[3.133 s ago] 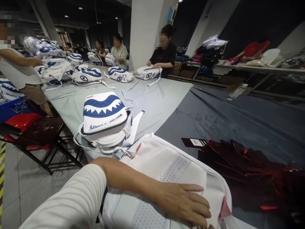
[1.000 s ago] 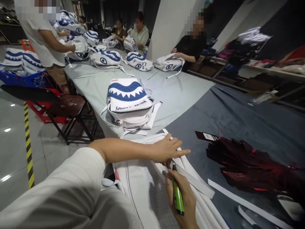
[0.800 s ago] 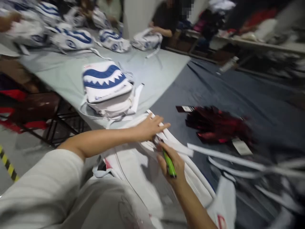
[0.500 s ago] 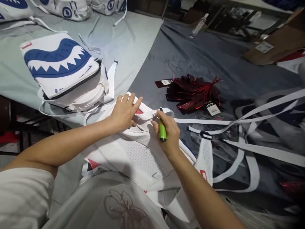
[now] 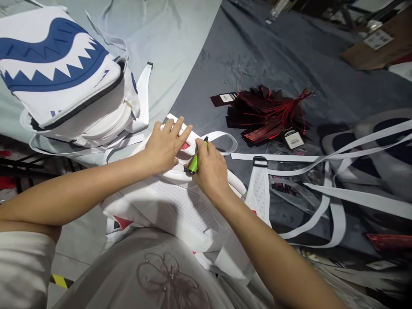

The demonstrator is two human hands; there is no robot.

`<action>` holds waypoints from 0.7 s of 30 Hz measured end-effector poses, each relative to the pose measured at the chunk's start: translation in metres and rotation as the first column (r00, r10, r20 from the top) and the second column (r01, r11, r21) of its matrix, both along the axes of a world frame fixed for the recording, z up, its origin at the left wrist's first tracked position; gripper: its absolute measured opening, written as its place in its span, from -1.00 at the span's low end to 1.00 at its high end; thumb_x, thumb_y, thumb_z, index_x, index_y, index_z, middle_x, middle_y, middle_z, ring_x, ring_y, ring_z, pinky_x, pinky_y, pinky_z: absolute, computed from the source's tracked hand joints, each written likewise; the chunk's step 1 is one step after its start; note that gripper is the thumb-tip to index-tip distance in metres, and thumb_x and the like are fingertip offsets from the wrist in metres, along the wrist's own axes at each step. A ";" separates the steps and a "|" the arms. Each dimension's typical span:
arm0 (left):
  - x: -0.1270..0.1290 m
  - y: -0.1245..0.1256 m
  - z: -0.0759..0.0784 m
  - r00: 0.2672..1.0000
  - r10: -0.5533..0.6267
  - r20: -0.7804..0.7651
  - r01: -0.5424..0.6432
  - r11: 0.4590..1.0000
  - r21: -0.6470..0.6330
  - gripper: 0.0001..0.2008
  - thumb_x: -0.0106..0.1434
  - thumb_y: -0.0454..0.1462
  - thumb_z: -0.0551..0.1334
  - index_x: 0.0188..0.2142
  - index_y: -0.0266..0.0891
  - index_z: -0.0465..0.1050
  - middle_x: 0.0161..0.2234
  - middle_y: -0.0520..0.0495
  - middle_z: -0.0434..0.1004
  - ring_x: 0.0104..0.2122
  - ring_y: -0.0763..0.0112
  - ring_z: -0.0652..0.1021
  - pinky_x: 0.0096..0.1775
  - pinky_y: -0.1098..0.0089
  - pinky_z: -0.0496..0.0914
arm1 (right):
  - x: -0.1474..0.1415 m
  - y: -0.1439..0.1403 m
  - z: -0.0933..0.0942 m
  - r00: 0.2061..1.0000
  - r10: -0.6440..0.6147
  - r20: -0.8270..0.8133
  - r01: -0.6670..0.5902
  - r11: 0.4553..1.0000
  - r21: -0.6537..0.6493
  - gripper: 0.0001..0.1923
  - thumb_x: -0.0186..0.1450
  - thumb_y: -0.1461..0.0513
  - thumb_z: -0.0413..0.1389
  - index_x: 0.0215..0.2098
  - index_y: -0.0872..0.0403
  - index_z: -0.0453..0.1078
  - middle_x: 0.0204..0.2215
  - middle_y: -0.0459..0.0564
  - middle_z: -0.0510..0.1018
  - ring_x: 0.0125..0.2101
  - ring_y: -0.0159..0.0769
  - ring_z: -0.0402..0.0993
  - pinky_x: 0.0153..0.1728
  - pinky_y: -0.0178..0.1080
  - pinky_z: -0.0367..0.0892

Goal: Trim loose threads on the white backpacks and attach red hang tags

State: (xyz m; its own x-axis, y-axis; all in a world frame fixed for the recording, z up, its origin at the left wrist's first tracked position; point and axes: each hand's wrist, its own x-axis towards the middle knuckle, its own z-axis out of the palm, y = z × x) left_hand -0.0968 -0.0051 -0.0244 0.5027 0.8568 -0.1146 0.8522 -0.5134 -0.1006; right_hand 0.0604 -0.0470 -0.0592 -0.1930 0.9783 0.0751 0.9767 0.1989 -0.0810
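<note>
- Backpack (image 5: 193, 206), white, at table (image 5: 212, 73) edge, right in front of us; contents hidden.
- Our R hand (image 5: 210, 169) grips green tool (image 5: 194, 162); vs 0.5 s ago it's closer to L hand (image 5: 164, 148), tool more tilted.
- L hand spread over bag's edge; can't tell if pinching.
- Blue/white bag (image 5: 58, 56) to our L, contents n/v.

Right hand (image 5: 210, 169) and green tool (image 5: 194, 162) drawn in close to the left hand (image 5: 164, 148)
The tool, farther right a moment ago, now slants just beside it; the left hand, earlier flat on the white backpack's (image 5: 193, 210) back, now curls over its edge.
</note>
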 end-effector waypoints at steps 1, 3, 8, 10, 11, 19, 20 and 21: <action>0.000 0.000 -0.001 1.000 -0.001 -0.005 0.001 1.000 -0.002 -0.03 0.22 -0.08 0.36 0.43 -0.29 -0.15 0.44 -0.38 -0.16 0.34 -0.14 0.11 0.19 -0.02 0.18 | 0.000 0.000 0.000 1.000 0.000 -0.002 0.000 1.000 0.000 -0.39 0.24 0.38 0.12 0.25 0.18 0.16 0.04 0.28 0.42 -0.05 0.05 0.41 -0.06 -0.05 0.32; 0.001 0.000 -0.002 1.000 -0.004 -0.008 0.004 1.000 -0.008 -0.01 0.21 -0.09 0.36 0.44 -0.29 -0.18 0.44 -0.39 -0.21 0.36 -0.15 0.06 0.20 -0.05 0.16 | 0.000 0.000 -0.002 1.000 0.005 -0.007 -0.005 1.000 0.003 -0.38 0.23 0.37 0.12 0.25 0.18 0.16 0.05 0.28 0.42 -0.04 0.06 0.41 -0.05 -0.04 0.32; 0.005 0.001 -0.004 1.000 -0.018 0.018 0.018 1.000 -0.022 0.01 0.21 -0.10 0.36 0.44 -0.29 -0.21 0.45 -0.44 -0.27 0.39 -0.19 -0.02 0.24 -0.13 0.08 | 0.000 0.006 -0.008 1.000 0.011 -0.028 -0.010 0.999 0.039 -0.42 0.27 0.31 0.11 0.25 0.19 0.18 0.06 0.30 0.43 -0.04 0.06 0.42 -0.04 -0.02 0.31; 0.006 0.001 -0.004 1.000 -0.008 0.030 0.009 0.999 -0.032 0.00 0.21 -0.11 0.36 0.44 -0.29 -0.20 0.44 -0.44 -0.26 0.39 -0.20 -0.03 0.24 -0.14 0.06 | 0.007 0.003 -0.007 0.998 0.042 -0.043 -0.038 0.996 0.086 -0.49 0.33 0.26 0.07 0.23 0.17 0.21 0.04 0.28 0.46 0.00 0.06 0.41 0.04 0.04 0.26; 0.006 0.001 -0.004 0.999 -0.002 0.038 0.003 0.999 -0.034 -0.01 0.21 -0.11 0.35 0.44 -0.29 -0.19 0.44 -0.44 -0.24 0.39 -0.20 -0.02 0.25 -0.14 0.06 | 0.013 -0.001 -0.005 0.996 0.065 -0.055 -0.058 0.991 0.123 -0.53 0.36 0.23 0.04 0.22 0.15 0.24 0.02 0.25 0.49 0.01 0.05 0.41 0.10 0.08 0.21; 0.001 0.001 -0.011 0.993 -0.012 0.115 0.012 1.000 -0.001 -0.08 0.22 -0.16 0.32 0.43 -0.27 -0.13 0.44 -0.39 -0.17 0.35 -0.16 0.08 0.26 -0.12 0.05 | 0.043 -0.054 0.033 0.816 0.185 -0.547 -0.056 0.968 0.243 -0.81 0.36 0.19 0.14 -0.08 0.03 0.47 -0.36 -0.04 0.61 -0.39 -0.27 0.54 -0.25 -0.23 0.41; 0.002 0.001 -0.010 0.994 -0.007 0.113 0.008 1.000 -0.004 -0.09 0.22 -0.18 0.32 0.43 -0.27 -0.12 0.44 -0.39 -0.17 0.35 -0.16 0.08 0.26 -0.12 0.05 | 0.039 -0.051 0.034 0.770 0.173 -0.614 -0.099 0.983 0.152 -0.83 0.34 0.19 0.18 -0.11 0.03 0.48 -0.32 -0.04 0.63 -0.36 -0.27 0.56 -0.27 -0.26 0.43; 0.002 0.001 -0.009 0.994 -0.003 0.109 0.004 1.000 -0.008 -0.10 0.22 -0.19 0.31 0.43 -0.28 -0.11 0.44 -0.39 -0.16 0.34 -0.16 0.09 0.25 -0.12 0.06 | 0.036 -0.045 0.034 0.738 0.156 -0.657 -0.156 0.986 0.059 -0.83 0.33 0.19 0.20 -0.12 0.02 0.49 -0.27 -0.04 0.65 -0.32 -0.27 0.59 -0.25 -0.27 0.45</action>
